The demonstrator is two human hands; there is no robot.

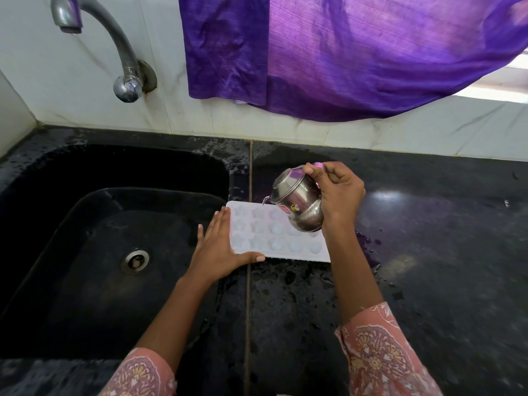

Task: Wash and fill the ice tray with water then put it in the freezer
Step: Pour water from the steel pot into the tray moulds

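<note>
The right hand (340, 192) was closed round a small steel pot (297, 204) - fingers and thumb curled on its right side and top. The pot was tilted, its mouth turned to the left and down, and it hung just above the far right part of the ice tray (274, 238). A little water showed at the pot's lip.

The left hand (220, 247) was open, with straight fingers laid flat against the tray's left end and the thumb stretched along the near edge.

The ice tray, white w/ star-shaped and round cells, lay flat on the black counter (428, 252), just right of the sink (143, 172) - its left end reached the sink's edge. Whether the cells held water, I could not tell for sure.

The counter near the tray was wet, w/ drops and a small puddle at the right. The sink was black, w/ a metal drain (135, 260) in the bottom. On the wall behind, a metal tap (114, 38) curved over the sink, and a purple cloth (343, 52) hung to its right.
</note>
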